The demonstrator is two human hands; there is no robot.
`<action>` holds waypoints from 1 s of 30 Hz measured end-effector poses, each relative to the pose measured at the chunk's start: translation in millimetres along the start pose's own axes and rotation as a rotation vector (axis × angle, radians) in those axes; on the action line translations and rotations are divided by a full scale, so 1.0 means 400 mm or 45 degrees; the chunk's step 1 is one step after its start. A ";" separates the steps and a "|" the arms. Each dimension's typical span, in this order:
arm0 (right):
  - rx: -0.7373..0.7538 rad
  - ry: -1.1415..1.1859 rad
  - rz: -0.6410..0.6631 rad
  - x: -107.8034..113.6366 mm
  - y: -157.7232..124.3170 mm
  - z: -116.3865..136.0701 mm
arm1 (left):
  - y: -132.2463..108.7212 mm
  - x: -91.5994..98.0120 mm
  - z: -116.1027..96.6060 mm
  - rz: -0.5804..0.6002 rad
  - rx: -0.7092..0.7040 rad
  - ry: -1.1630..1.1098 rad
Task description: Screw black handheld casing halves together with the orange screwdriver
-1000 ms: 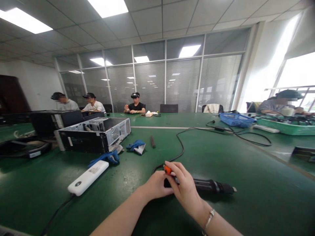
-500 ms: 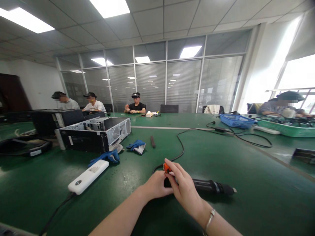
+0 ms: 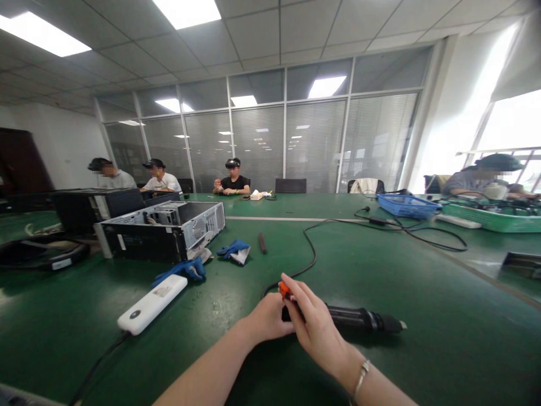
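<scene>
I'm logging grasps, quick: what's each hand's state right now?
Left hand: closed on the black tool.
Right hand: closed, holding a small orange piece.

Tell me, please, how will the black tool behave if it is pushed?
The black tool may roll, since its body looks round, though the left hand gripping one end should check that. It is probably stiff: the body lies straight and looks hard. The cable, running behind that hand, might drag if joined to it.

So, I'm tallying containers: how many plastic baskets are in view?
2: a blue basket on the right of the table, and a green basket to its right, cut off by the picture's edge. Others may be hidden.
</scene>
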State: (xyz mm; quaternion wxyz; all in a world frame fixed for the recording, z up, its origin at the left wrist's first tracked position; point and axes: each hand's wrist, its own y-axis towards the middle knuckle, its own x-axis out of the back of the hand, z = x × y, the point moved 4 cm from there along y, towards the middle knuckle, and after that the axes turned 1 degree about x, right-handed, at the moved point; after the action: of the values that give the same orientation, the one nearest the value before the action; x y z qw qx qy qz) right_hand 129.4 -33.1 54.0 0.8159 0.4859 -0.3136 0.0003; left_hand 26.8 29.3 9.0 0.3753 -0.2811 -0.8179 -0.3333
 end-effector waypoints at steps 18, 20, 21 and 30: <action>0.006 -0.079 -0.093 0.002 -0.010 -0.017 | 0.000 0.005 -0.012 -0.004 0.001 -0.076; 0.005 -0.077 -0.127 0.003 -0.011 -0.023 | 0.000 0.009 -0.017 0.019 0.014 -0.063; 0.018 -0.073 -0.129 0.003 -0.011 -0.024 | 0.000 0.012 -0.019 0.024 0.022 -0.060; 0.068 -0.104 -0.070 -0.004 -0.016 -0.009 | 0.000 0.009 -0.014 0.037 0.021 -0.044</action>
State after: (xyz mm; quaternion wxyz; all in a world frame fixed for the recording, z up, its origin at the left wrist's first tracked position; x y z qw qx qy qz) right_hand 132.0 -33.1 47.2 0.7889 0.5154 -0.3329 -0.0336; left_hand 26.9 25.8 14.6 0.3683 -0.2954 -0.8229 -0.3162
